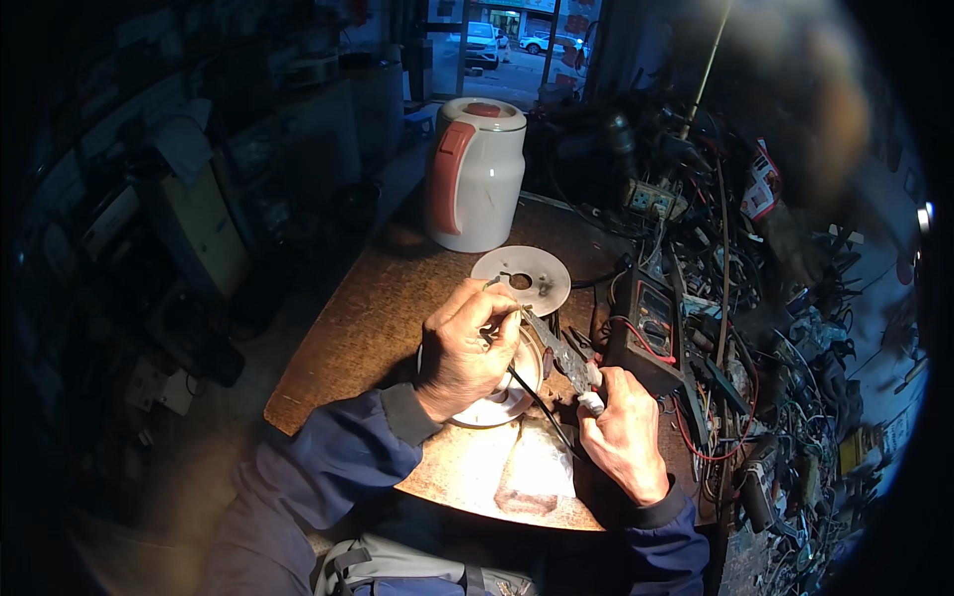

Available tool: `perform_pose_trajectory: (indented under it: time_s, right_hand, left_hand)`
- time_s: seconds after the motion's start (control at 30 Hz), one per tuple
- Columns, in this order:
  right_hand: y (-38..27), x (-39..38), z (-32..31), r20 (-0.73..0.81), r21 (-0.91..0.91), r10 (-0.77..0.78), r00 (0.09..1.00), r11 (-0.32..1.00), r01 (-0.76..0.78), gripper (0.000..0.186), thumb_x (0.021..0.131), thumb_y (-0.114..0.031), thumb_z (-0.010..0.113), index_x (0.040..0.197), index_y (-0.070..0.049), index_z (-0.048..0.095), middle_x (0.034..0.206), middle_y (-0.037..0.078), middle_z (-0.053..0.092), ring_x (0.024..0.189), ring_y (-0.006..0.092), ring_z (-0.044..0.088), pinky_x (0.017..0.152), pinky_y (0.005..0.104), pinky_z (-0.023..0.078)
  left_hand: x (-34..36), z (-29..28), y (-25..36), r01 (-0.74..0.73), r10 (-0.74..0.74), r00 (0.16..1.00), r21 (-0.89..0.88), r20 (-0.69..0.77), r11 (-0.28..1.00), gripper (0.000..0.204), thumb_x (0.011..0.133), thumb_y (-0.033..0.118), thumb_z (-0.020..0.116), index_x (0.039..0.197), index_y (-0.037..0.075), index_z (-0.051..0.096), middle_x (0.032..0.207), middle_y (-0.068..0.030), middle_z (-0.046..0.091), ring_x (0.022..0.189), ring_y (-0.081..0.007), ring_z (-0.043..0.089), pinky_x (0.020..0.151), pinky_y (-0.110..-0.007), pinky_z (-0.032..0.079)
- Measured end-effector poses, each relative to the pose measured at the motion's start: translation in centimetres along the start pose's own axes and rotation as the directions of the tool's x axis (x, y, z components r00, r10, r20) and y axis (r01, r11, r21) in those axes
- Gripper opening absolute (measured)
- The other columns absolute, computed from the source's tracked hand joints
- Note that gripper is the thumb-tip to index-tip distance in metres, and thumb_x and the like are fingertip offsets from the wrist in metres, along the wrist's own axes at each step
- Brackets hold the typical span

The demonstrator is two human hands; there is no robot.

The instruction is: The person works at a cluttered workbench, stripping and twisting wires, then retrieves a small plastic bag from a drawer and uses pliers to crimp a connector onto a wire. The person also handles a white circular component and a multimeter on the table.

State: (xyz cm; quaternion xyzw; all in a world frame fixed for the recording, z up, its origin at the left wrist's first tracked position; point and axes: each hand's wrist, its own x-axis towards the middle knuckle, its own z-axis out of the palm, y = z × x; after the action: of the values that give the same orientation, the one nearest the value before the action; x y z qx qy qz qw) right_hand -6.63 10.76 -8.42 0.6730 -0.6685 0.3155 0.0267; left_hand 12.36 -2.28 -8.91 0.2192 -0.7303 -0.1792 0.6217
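My left hand (467, 343) is closed in a pinch on the end of a black cable (542, 405), whose length runs down toward my right wrist. Short dark wire ends stick out by the fingertips. In my right hand (626, 432) is a pair of grey metal pliers (568, 366), its jaws reaching up to the left fingertips. Whether the jaws touch the wire is too small to tell. Beneath my hands lies a round white kettle base (489, 411), partly covered by the left hand. Just beyond it is a white disc (545, 268) with a central hole.
A white kettle (494, 189) with a red handle stands at the back of the wooden table (343, 343). To the right sit a dark multimeter (651, 323) with a red lead and a heap of tools and cables (795, 477). A clear plastic bag (537, 477) lies near the front edge.
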Motion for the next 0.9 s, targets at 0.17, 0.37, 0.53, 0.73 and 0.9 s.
perform_pose_trajectory:
  time_s: [0.17, 0.37, 0.53, 0.73, 0.9]
  right_hand:
    - [-0.11, -0.14, -0.09, 0.018, 0.011, 0.026, 0.999, 1.0, -0.026, 0.034, 0.071, -0.008, 0.074, 0.101, 0.003, 0.061, 0.086, 0.022, 0.065, 0.08, 0.0417, 0.066, 0.07, 0.0473, 0.054]
    - [0.18, -0.17, 0.04, 0.046, 0.038, 0.045, 0.998, 0.998, -0.047, 0.027, 0.072, -0.008, 0.071, 0.094, 0.002, 0.059, 0.082, 0.022, 0.064, 0.073, 0.0431, 0.065, 0.065, 0.0481, 0.053]
    - [0.53, -0.21, 0.21, 0.072, 0.061, 0.048, 0.996, 0.997, -0.052, 0.024, 0.072, -0.008, 0.07, 0.089, 0.001, 0.056, 0.081, 0.022, 0.063, 0.071, 0.0443, 0.064, 0.062, 0.0485, 0.051]
    - [0.41, -0.21, 0.36, 0.06, 0.078, 0.043, 0.997, 0.996, -0.047, 0.024, 0.072, -0.007, 0.07, 0.089, 0.001, 0.055, 0.081, 0.023, 0.063, 0.07, 0.0453, 0.064, 0.061, 0.0494, 0.051]
    - [0.54, -0.4, 0.6, 0.079, 0.086, 0.035, 0.996, 0.995, -0.042, 0.026, 0.072, -0.005, 0.07, 0.092, 0.002, 0.056, 0.081, 0.023, 0.063, 0.069, 0.0452, 0.064, 0.059, 0.0487, 0.052]
  left_hand:
    - [0.11, -0.05, 0.26, -0.071, 0.074, 0.997, 0.107, -0.023, 0.992, 0.015, 0.08, -0.009, 0.071, 0.092, 0.001, 0.066, 0.096, -0.0115, 0.067, 0.081, -0.021, 0.07, 0.068, -0.03, 0.057]
    - [0.06, 0.04, 0.11, -0.098, 0.103, 0.994, 0.151, -0.026, 0.984, 0.016, 0.08, -0.008, 0.071, 0.092, 0.001, 0.066, 0.097, -0.012, 0.067, 0.082, -0.0226, 0.07, 0.069, -0.032, 0.057]
    - [0.16, -0.06, -0.01, -0.139, 0.144, 0.99, 0.174, -0.014, 0.975, 0.016, 0.08, -0.008, 0.071, 0.092, 0.001, 0.065, 0.097, -0.0126, 0.067, 0.082, -0.0232, 0.071, 0.068, -0.032, 0.058]
    - [0.13, -0.05, 0.01, -0.129, 0.134, 0.991, 0.165, -0.018, 0.978, 0.016, 0.079, -0.009, 0.071, 0.092, 0.0, 0.065, 0.097, -0.013, 0.067, 0.082, -0.0235, 0.071, 0.069, -0.032, 0.058]
    - [0.13, -0.21, 0.28, -0.097, 0.099, 0.995, 0.129, -0.011, 0.987, 0.017, 0.079, -0.01, 0.07, 0.092, 0.0, 0.065, 0.097, -0.0125, 0.066, 0.08, -0.022, 0.07, 0.069, -0.031, 0.057]
